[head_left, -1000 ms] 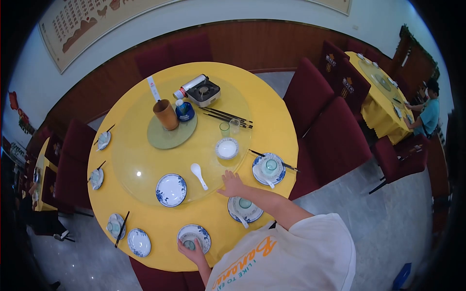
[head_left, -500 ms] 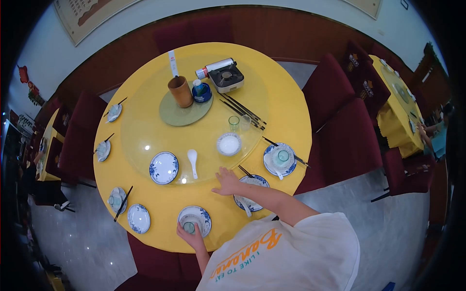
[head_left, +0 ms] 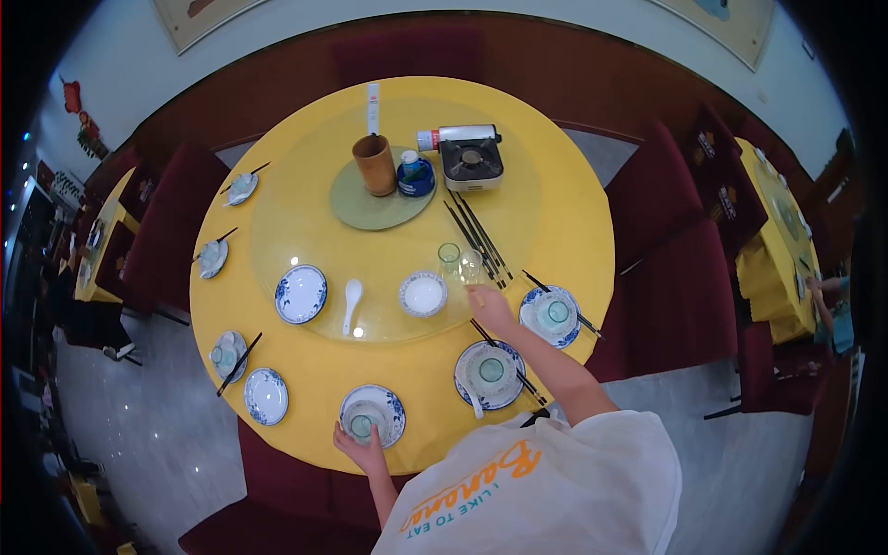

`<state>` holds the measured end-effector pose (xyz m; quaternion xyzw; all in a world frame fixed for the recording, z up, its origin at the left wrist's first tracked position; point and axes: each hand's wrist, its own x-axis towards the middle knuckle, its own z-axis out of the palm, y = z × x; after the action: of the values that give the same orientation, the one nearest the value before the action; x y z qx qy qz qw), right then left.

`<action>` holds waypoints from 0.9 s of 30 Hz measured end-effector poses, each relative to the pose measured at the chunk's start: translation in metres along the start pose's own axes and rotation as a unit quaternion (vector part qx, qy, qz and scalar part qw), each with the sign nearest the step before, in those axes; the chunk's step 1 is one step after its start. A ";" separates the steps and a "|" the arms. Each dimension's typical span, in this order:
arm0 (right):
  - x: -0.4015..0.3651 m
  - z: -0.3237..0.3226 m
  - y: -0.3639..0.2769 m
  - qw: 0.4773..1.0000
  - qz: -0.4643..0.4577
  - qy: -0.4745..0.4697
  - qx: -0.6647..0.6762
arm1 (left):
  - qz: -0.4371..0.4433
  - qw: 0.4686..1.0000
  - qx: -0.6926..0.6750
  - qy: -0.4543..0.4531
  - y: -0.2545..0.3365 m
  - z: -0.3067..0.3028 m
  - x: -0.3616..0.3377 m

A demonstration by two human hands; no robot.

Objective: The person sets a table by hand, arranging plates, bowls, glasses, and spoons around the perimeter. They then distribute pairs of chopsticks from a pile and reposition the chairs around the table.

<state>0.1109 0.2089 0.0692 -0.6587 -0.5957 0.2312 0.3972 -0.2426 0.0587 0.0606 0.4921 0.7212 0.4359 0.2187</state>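
Note:
My left hand is at the near edge of the table, thumb and fingers around a small glass cup. That cup sits in a bowl on a blue-patterned plate. My right hand stretches over the glass turntable, fingers apart, its tips close to a clear glass; contact cannot be made out. Beside that glass are a greenish glass and a white bowl. A white spoon and a blue-rimmed plate lie farther left.
Black chopsticks lie on the turntable. Behind them stand a portable gas stove, a brown cup and a blue container. Place settings ring the yellow table, including a right-hand plate. Dark red chairs surround it.
My right hand has moved right and away from me, from above the table to near the clear glass, uncovering the neighbouring setting. My left hand stays at its cup. The view has turned slightly.

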 end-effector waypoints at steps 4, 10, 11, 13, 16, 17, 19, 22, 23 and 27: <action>0.020 -0.030 0.022 0.996 0.018 0.010 -0.088 | 0.035 0.998 0.054 0.004 0.002 0.001 0.001; 0.010 -0.023 0.056 0.937 -0.007 -0.153 -0.315 | 0.034 0.998 0.049 0.013 0.003 0.004 0.004; 0.007 -0.022 0.054 0.936 -0.009 -0.157 -0.316 | 0.027 0.999 0.042 0.015 0.000 0.004 0.003; 0.002 -0.021 0.050 0.932 -0.011 -0.164 -0.322 | 0.011 1.000 0.022 0.013 0.000 0.003 0.002; 0.003 -0.017 0.050 0.933 -0.011 -0.181 -0.312 | -0.006 1.000 -0.001 0.006 0.001 0.003 -0.001; 0.004 -0.015 0.050 0.938 -0.022 -0.161 -0.307 | -0.004 1.000 0.000 0.006 0.002 0.003 0.000; 0.008 -0.011 0.051 0.946 -0.045 -0.122 -0.297 | 0.006 1.000 0.014 0.005 0.000 0.003 -0.002; 0.023 -0.004 0.045 0.920 -0.070 -0.154 -0.355 | 0.022 0.999 0.041 0.007 -0.004 0.003 0.000; 0.028 -0.001 0.040 0.918 -0.056 -0.170 -0.354 | 0.024 0.999 0.039 0.006 -0.005 0.003 0.001; 0.035 0.007 0.031 0.911 -0.029 -0.198 -0.360 | 0.038 0.999 0.025 0.005 0.005 0.002 0.001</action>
<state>0.1304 0.2456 0.0468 -0.6805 -0.7235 0.1155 0.0137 -0.2397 0.0613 0.0638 0.5225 0.7135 0.4282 0.1860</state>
